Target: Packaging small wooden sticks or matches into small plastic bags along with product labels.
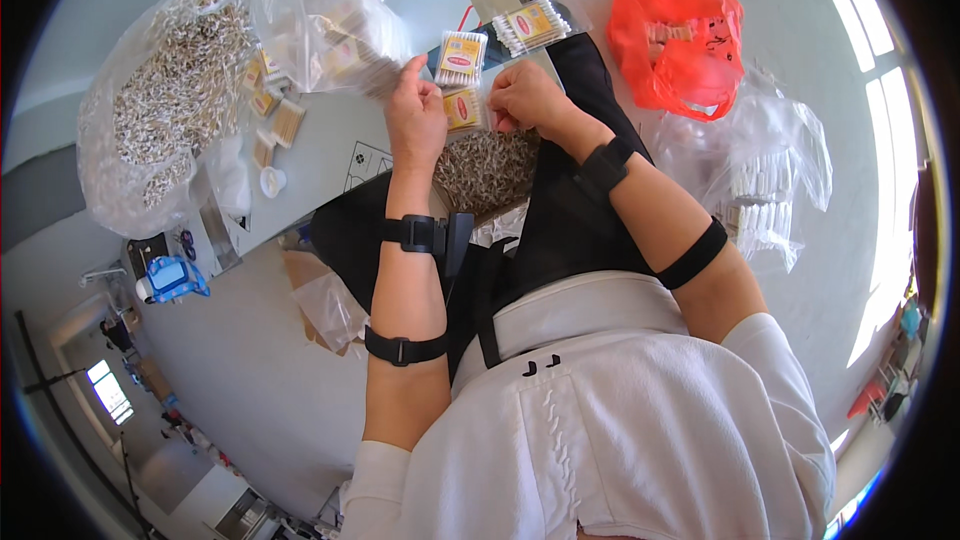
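Head view. Left hand [416, 125] at left edge of a small flat clear-plastic packet of white-tipped cotton swabs with yellow label [463, 108]; index raised and fairly straight, the other fingers curled inward. Cannot tell whether its fingertips grip the packet. Right hand [535, 100] at the packet's right side, fingers bent and bunched close, tips turned down beside the wrap; tip gap hidden, so cannot tell whether they pinch it.

Packet lies between the hands, above a dense mass of loose pale swabs [485, 168] at the lap. A second yellow-labelled packet [462, 57] sits just beyond; a third, tilted packet [531, 26] to its right.

Near the left fingertips: a clear plastic bag of packed swabs [335, 25] on the grey-white tabletop [310, 175]. Farther left, a large translucent sack of loose swabs [180, 80]. Well right, a bright red plastic carrier bag [672, 65], open.
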The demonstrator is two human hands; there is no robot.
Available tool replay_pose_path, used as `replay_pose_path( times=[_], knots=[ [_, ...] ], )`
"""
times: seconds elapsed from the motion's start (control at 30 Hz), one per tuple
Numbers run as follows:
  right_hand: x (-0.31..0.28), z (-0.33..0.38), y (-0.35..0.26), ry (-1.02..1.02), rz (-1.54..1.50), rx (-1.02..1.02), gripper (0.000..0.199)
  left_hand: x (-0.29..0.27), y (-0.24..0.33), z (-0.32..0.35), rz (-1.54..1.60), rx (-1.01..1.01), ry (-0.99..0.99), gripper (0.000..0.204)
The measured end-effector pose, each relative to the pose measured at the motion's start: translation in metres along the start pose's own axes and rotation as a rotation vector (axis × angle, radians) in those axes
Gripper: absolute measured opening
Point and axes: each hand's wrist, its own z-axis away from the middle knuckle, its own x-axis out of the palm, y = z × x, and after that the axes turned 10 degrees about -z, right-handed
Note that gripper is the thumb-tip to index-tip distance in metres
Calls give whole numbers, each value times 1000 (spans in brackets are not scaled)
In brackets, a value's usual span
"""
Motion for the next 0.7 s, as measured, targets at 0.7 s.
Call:
replay_pose_path(
  times=[0.7],
  knots=[
    [1, 22, 5, 40, -171, 20, 10, 13, 22, 16, 119, -94, -324, 9]
  ],
)
